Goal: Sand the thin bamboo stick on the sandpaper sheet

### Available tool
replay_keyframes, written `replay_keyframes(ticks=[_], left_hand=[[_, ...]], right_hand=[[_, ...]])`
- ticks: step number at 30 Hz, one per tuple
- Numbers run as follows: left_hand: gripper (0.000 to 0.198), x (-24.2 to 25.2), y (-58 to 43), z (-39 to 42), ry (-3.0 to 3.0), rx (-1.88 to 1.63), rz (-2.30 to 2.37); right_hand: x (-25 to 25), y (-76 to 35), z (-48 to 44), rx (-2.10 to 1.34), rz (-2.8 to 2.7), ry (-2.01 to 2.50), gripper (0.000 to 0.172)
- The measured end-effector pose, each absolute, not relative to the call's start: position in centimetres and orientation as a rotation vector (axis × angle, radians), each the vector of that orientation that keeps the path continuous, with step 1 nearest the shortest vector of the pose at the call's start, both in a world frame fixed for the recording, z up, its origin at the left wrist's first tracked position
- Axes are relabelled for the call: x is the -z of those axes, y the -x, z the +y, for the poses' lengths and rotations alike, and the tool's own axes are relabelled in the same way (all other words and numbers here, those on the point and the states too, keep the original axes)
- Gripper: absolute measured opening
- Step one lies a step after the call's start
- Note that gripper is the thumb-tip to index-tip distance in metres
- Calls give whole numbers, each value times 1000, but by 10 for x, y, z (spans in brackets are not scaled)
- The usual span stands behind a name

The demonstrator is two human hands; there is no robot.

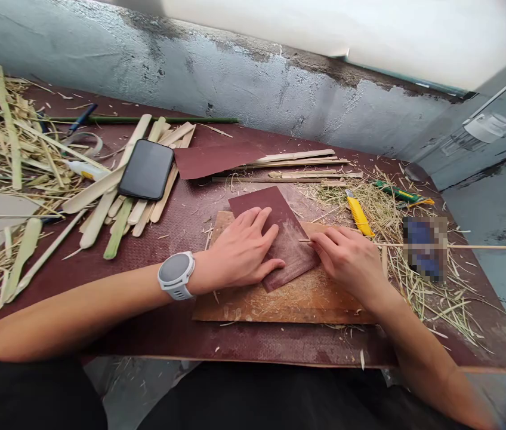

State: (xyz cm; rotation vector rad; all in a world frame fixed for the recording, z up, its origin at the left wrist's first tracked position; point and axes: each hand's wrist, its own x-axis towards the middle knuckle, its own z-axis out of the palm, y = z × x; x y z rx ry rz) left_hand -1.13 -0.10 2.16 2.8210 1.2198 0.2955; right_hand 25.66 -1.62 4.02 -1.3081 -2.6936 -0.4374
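My left hand [246,248], with a watch [175,273] on its wrist, lies flat with fingers spread on a dark red sheet of sandpaper [295,260]. Pale dust coats part of the sheet, which rests at an angle on a wooden board [244,307]. In my right hand [346,260], thumb and fingers are pinched round a long thin bamboo stick [481,246]. Its left tip shows over the sandpaper; its other end runs out past the right edge of the view. The stick is partly hidden behind my right hand.
A yellow utility knife [359,215] and a green cutter [398,192] lie among shavings [427,298] on the right. Behind are another sandpaper sheet [217,160] and bamboo strips [298,156]. A phone [147,169] rests on bamboo slats [96,224] at left. A wall [235,77] bounds the table.
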Motion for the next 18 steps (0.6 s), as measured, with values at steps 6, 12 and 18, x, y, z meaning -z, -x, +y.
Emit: replay_keyframes(ticks=[6, 12, 18], left_hand=[[71, -14, 22, 7, -2762, -179, 1048], [60, -19, 32, 21, -2730, -57, 897], [78, -23, 39, 26, -2746, 36, 804]], right_hand=[[-38, -259, -15, 385, -2720, 1236, 19], [-35, -260, -16, 347, -2715, 1251, 26], [-31, -260, -14, 345, -2721, 1258, 28]])
